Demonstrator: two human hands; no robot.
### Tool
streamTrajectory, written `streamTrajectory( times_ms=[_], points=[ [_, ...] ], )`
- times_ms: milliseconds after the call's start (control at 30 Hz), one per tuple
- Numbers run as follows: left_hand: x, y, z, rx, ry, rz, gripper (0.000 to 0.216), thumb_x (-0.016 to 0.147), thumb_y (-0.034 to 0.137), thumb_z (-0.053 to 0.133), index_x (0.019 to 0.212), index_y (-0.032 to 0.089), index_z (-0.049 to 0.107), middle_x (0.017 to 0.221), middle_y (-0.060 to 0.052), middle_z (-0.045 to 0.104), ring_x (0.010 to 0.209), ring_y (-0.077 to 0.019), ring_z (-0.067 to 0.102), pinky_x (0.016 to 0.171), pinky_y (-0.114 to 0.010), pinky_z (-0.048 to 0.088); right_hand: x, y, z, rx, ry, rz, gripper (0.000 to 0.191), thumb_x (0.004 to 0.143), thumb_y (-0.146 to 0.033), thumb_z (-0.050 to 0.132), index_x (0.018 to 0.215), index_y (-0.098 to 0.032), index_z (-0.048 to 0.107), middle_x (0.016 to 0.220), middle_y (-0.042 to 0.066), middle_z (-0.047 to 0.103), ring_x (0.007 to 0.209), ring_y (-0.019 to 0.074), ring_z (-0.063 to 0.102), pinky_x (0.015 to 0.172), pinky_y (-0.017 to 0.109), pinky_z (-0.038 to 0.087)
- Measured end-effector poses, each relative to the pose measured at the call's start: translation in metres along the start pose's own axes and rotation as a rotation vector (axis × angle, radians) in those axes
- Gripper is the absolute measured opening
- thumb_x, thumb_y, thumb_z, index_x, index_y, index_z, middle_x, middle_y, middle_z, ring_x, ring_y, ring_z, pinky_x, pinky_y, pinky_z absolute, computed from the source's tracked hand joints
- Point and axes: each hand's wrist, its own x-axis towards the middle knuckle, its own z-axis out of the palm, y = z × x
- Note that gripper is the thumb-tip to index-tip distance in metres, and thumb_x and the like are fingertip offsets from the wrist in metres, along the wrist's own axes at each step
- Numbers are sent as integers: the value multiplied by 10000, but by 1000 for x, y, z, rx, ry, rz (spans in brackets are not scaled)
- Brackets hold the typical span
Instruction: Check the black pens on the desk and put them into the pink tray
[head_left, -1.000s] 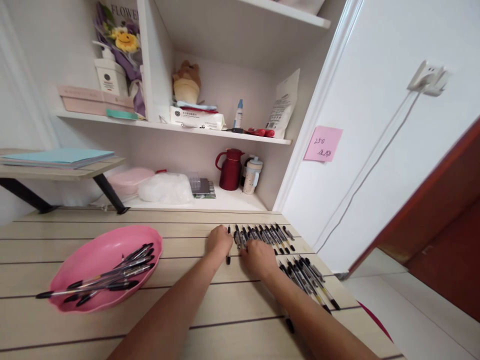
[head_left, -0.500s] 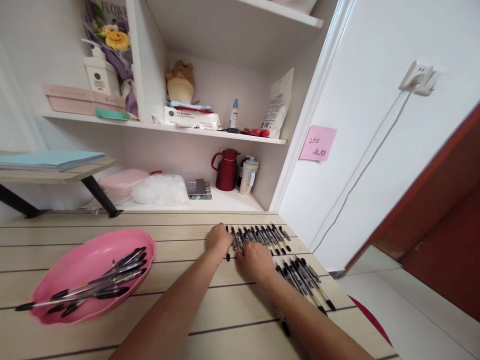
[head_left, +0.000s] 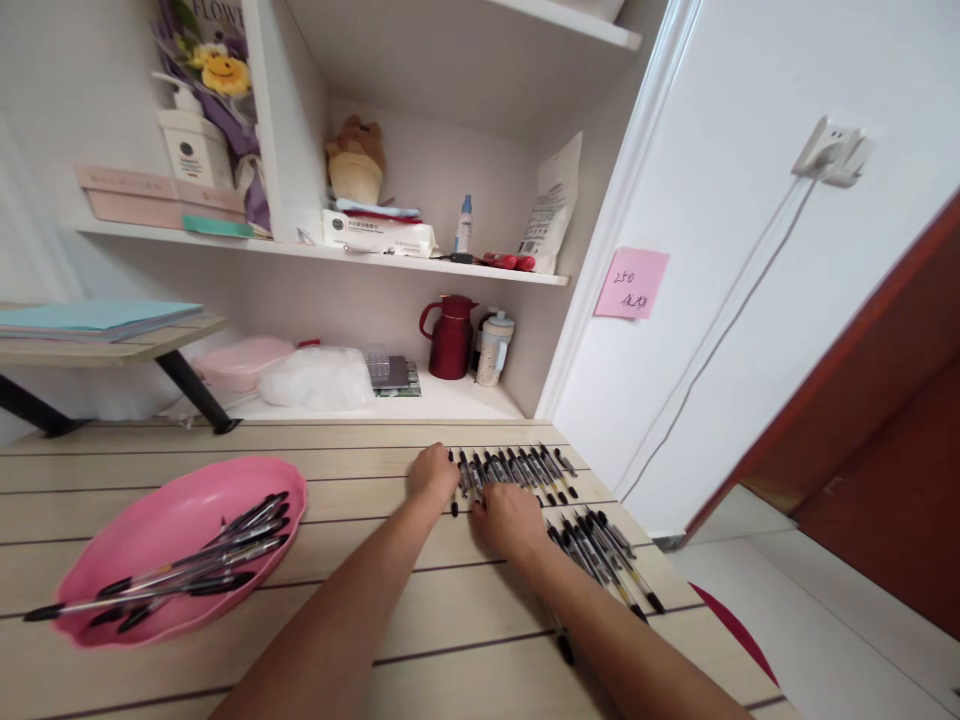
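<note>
Head cam, only one view to go on, looking down at a pale slatted desk (head_left: 352,470). Both hands are up near the far right corner of it, sitting just beside each other. The left hand (head_left: 433,472) is knuckles up with the fingers curled down at the left end of a row of pens (head_left: 525,468), touching the leftmost pen (head_left: 454,492). Honestly can't tell if it's pinching that pen or just resting on it. The right hand (head_left: 510,518) lies palm down with its fingertips on the row's near ends, right next to that same pen. Its fingers are mostly hidden under the hand, so I can't tell how open it is or if it has hold of anything.

That row lies side by side along the far edge, running toward the right edge. A second row of pens (head_left: 607,555) sits nearer along the right edge, partly under the right forearm.

Over by the left edge, well apart from the hands, there's a pink bowl (head_left: 172,505) with a loose bunch of pens (head_left: 195,565) in it, some poking out over the rim.

Behind the desk, a low shelf holds a red jug (head_left: 450,337) and a white cup (head_left: 493,348) just beside it. A pink sticky note (head_left: 631,283) is stuck on the wall to the right.
</note>
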Motion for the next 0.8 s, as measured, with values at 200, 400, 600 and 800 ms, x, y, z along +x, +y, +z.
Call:
streamTrajectory(
  times_ms=[200, 400, 600, 800],
  points=[
    [4, 0, 2, 10, 6, 10, 209, 696, 184, 513, 874, 196, 622, 941, -95, 661, 887, -198, 595, 680, -253, 411, 0, -1, 1, -3, -1, 0, 254, 733, -299, 448, 765, -143, 647, 790, 141, 662, 759, 252, 614, 632, 305, 404],
    [7, 0, 5, 6, 7, 6, 203, 700, 203, 523, 882, 196, 614, 941, -89, 656, 876, -198, 596, 662, -247, 407, -4, 6, -7, 22, -8, 20, 281, 766, -324, 419, 752, -158, 644, 788, 124, 665, 760, 236, 611, 629, 293, 389],
    [8, 1, 4, -3, -11, 19, 187, 724, 202, 522, 888, 193, 610, 950, -86, 646, 886, -197, 587, 670, -251, 410, -19, 29, -18, 30, 3, 35, 305, 804, -336, 384, 738, -158, 623, 770, 110, 655, 765, 209, 602, 609, 265, 361],
    [8, -4, -1, -4, -64, 55, 222, 812, 296, 482, 951, 148, 571, 967, -65, 601, 880, -164, 565, 755, -327, 446, -38, 44, -24, 14, -12, 41, 281, 805, -345, 397, 731, -169, 604, 770, 90, 647, 763, 202, 594, 608, 263, 348]
  ],
)
